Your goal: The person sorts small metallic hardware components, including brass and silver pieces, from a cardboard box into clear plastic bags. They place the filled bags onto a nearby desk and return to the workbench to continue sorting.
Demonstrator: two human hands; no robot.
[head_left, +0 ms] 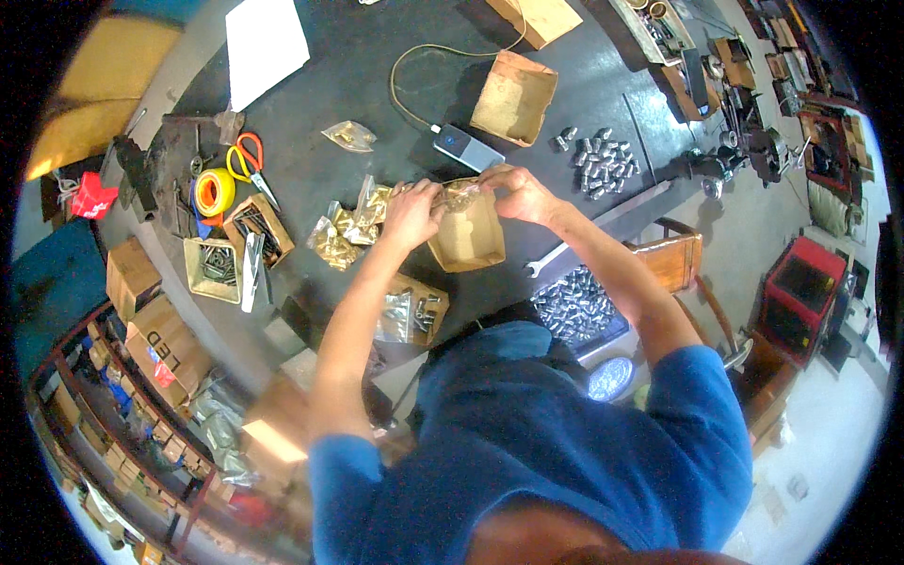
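Cardboard box (471,243), tan and open-topped, sits at the near side of the dark tabletop (348,58), between the person's two bare hands. A clear plastic bag (460,194) is at its far rim, and from where I stand both hands seem to have hold of it. The left hand (411,215) comes over the box's left corner, fingers bent and drawn close together at the bag's edge; its thumb I can't make out well. The right hand (524,195) is curled, its thumb and forefinger nearly closed on the bag's other end. What the bag contains I cannot tell. Just left of the left hand lie a few clear bags of brass-coloured parts (337,247), crowded together. Nearer the person's body is a shallow cardboard tray (407,285) with another bag and some silvery pieces on it. Beyond the hands lies a grey handheld device (468,148) with a cable plugged in, and just past that, an empty cardboard carton (514,108). Off to the right, short metal cylinders (607,168) are spread in a cluster, and a wrench (544,263) runs under the right forearm, near a heap of shiny metal parts (573,306).
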